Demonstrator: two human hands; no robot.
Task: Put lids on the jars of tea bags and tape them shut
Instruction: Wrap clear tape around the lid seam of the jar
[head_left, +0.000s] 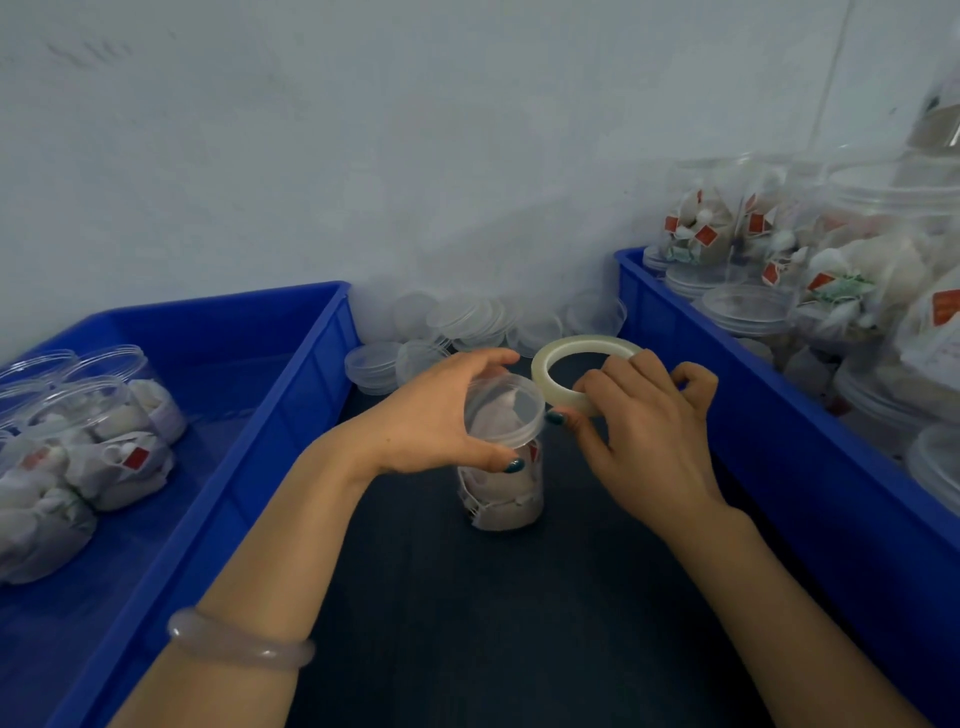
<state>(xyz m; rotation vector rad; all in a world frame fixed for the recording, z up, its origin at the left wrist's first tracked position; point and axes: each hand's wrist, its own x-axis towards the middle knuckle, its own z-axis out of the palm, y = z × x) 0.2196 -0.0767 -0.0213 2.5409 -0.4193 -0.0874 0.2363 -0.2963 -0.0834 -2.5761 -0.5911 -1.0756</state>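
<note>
A clear jar of tea bags (501, 491) stands upright on the dark table between two blue bins, with a clear lid (505, 410) on top. My left hand (436, 415) grips the jar at its lid, thumb on the near side and fingers over the far side. My right hand (649, 426) holds a roll of clear tape (566, 353) just right of the lid, the thumb tip close to the lid's edge.
A blue bin (291, 395) on the left holds several lidded jars lying on their sides. A blue bin (737, 374) on the right holds stacked jars of tea bags. Loose clear lids (467, 322) lie piled by the wall.
</note>
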